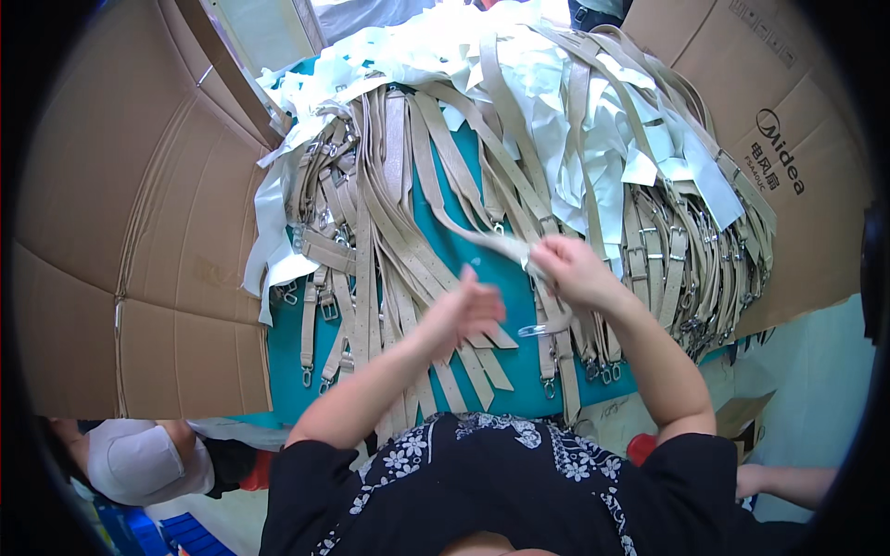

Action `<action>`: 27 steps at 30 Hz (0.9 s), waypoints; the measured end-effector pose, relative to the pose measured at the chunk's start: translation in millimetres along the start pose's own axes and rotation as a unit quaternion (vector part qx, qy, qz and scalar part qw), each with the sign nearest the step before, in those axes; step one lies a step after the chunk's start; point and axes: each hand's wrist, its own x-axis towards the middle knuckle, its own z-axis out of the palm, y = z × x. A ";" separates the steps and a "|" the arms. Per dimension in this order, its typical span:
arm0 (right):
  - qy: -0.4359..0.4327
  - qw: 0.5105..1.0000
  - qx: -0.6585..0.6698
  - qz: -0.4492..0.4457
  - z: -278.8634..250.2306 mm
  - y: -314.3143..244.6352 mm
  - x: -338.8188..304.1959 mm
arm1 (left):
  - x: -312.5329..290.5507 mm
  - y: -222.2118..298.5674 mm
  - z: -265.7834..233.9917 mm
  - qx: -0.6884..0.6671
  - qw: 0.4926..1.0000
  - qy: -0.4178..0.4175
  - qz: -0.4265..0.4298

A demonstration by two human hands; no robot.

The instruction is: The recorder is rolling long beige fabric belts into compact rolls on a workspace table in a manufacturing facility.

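The right hand is pinching one beige strap. From there toward eight o'clock, the left hand is hovering — spread.

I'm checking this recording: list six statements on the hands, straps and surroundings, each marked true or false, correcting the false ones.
1. The right hand holds a beige strap. True.
2. The left hand is gripping a metal buckle. False: it looks open, with nothing seen in it.
3. The tabletop is teal. True.
4. Cardboard stands on the left side only. False: there is brown cardboard on the left and brown cardboard on the right.
5. White sheets lie among straps toward the far side. True.
6. The person wears a plain red top. False: it is a black top with white flowers.
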 end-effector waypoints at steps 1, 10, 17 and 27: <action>-0.011 0.991 -0.116 -0.062 -2.9 -7.8 -14.0 | 23.2 15.2 -18.6 -0.065 0.998 0.007 -0.019; -0.012 0.913 -0.356 -0.197 42.5 20.0 -57.2 | 217.5 132.2 -175.0 0.003 0.975 0.217 0.052; 0.165 0.906 -0.381 -0.086 27.0 38.2 -34.0 | 265.1 207.8 -180.5 0.046 0.870 0.357 0.337; 0.270 0.892 -0.361 -0.040 -0.5 72.4 -15.7 | 273.0 191.3 -112.0 0.514 0.797 0.310 0.059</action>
